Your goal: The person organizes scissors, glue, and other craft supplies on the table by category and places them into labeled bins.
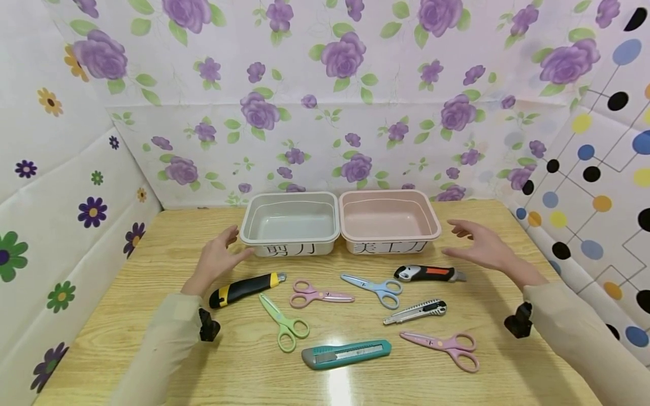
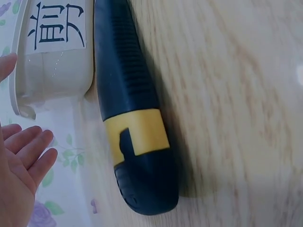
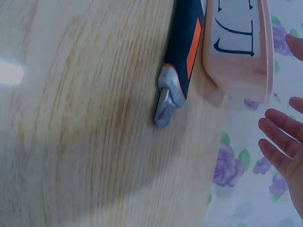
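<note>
My left hand (image 1: 219, 256), fingers relaxed and holding nothing, is beside the left end of a grey bin (image 1: 249, 231). Just below it lies a black and yellow utility knife (image 1: 246, 288), large in the left wrist view. My right hand (image 1: 479, 245) is empty too, its fingers spread loosely right of a pink bin (image 1: 434, 228). Near it lies a black, grey and orange utility knife (image 1: 426, 273). Pink scissors (image 1: 320, 295), blue scissors (image 1: 376, 287) and green scissors (image 1: 283, 320) lie before the bins, with a silver snap-off knife (image 1: 416, 311).
Closer to the front lie a teal box cutter (image 1: 347, 354) and a second pair of pink scissors (image 1: 447, 345). Both bins carry paper labels with dark characters. Flowered cloth (image 1: 304, 129) hangs behind the wooden table (image 1: 152, 254), with patterned cloth at both sides.
</note>
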{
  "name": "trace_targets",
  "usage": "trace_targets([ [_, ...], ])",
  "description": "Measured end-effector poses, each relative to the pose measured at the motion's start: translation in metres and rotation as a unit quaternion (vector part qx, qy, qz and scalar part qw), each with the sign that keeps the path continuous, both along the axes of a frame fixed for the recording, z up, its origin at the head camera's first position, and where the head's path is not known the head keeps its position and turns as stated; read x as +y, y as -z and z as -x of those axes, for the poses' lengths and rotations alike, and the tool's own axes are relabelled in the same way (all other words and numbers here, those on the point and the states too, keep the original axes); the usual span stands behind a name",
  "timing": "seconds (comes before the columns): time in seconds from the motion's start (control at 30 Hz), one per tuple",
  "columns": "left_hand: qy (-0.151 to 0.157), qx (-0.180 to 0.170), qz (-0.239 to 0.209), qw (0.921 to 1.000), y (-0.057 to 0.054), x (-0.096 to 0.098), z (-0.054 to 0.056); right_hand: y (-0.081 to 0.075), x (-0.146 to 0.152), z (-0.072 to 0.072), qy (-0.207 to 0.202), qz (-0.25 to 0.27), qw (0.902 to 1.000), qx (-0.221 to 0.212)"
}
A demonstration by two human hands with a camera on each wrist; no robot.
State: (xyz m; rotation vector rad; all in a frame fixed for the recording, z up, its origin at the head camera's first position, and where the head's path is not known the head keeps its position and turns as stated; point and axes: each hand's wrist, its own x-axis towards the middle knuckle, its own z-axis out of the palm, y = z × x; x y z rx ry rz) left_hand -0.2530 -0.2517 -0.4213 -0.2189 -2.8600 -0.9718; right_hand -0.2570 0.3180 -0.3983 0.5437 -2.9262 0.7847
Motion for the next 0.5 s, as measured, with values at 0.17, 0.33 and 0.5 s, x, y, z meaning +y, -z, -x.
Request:
trace_targets([
  [0.17, 0.007, 0.009, -0.007, 0.9999, -0.001, 0.004, 0.001, -0.002, -0.009, 0.001, -0.024, 0.023, 0.9981, 0.052],
  [0.33, 0.008, 0.022, -0.008, 0.9997, 0.001, 0.005, 0.002, -0.004, -0.020, 0.001, -0.039, 0.042, 0.9952, 0.080],
  [0.5, 0.017, 0.026, -0.004, 0.9995, 0.002, 0.005, 0.003, -0.005, -0.033, 0.000, -0.049, 0.054, 0.9951, 0.067],
])
